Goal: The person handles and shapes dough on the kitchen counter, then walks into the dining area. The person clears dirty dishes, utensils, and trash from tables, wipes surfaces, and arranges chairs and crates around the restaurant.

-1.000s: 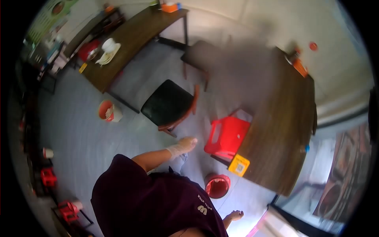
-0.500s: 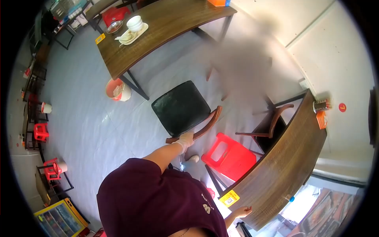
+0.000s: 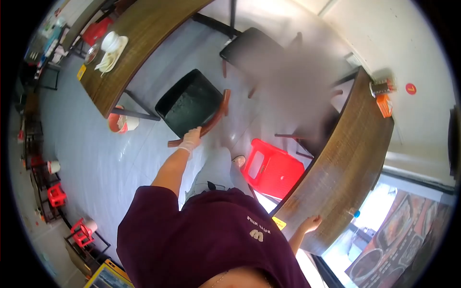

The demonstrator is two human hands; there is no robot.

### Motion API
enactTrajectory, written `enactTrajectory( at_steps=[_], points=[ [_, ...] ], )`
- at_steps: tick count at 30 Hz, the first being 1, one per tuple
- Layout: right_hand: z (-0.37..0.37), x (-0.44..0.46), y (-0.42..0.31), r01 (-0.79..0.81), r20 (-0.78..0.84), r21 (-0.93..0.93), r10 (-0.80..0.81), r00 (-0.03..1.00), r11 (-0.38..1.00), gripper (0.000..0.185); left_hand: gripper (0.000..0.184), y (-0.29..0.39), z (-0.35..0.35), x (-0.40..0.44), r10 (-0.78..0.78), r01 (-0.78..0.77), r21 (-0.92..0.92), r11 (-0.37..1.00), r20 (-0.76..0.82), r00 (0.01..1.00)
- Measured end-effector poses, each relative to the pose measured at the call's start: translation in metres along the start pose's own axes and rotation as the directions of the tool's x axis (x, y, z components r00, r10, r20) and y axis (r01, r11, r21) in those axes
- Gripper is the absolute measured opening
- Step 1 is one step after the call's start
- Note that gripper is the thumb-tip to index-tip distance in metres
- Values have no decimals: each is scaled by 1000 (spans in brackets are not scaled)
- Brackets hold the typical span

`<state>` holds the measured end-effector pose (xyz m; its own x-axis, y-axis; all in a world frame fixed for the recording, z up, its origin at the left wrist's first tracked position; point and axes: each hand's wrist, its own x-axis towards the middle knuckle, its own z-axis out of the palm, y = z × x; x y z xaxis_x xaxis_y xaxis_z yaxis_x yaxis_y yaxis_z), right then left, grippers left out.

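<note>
My left hand (image 3: 191, 138), in a clear thin glove, is closed around the curved wooden backrest (image 3: 217, 120) of a chair with a black seat (image 3: 189, 102). The chair stands on the floor ahead of me, its seat pointing away. My right hand (image 3: 311, 223) is held over the edge of the brown wooden table (image 3: 331, 187) on my right, fingers loosely bent and nothing visible in them. A red plastic stool (image 3: 276, 168) stands beside that table, just right of my foot.
Another wooden table (image 3: 144, 29) at upper left carries white bowls (image 3: 111, 43) on a tray. A bin (image 3: 126, 122) stands by its leg. More chairs, one with a black seat (image 3: 252, 47), stand ahead, partly blurred. An orange tissue box (image 3: 384, 105) sits against the wall.
The held chair has shifted closer to the far-left table, my left hand still on its backrest. My view has turned and moved forward. My right hand has moved further along the right table.
</note>
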<state>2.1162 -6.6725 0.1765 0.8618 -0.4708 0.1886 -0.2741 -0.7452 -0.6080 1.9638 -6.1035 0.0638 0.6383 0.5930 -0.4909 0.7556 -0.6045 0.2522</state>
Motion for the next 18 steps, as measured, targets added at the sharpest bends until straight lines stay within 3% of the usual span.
enactTrajectory(
  at_steps=[4,7,10,11,14,15,18],
  points=[
    [36,34,-31,52,71,44,-55,996,998,28,34,-15,11,16,33,-31,-49,998,52,998],
    [68,53,-79,75,159,46,-82,984,996,27,43,-11,5,15,-35,38,-20,999,129,991],
    [101,58,-105,114,203,45,-121,972,992,27,48,-16,-17,21,42,72,-345,936,313,949],
    [112,60,-108,159,210,13,-158,965,987,27,46,-17,-23,28,50,99,-452,887,307,950],
    [142,67,-140,229,207,6,-226,952,973,26,41,9,-77,50,-114,218,-715,664,192,975],
    [145,66,-146,234,211,6,-230,950,972,27,35,9,-77,68,-118,55,-674,736,-48,992],
    [155,74,-160,248,239,44,-251,938,968,28,32,27,-91,128,-294,66,-834,548,-118,949]
  ],
)
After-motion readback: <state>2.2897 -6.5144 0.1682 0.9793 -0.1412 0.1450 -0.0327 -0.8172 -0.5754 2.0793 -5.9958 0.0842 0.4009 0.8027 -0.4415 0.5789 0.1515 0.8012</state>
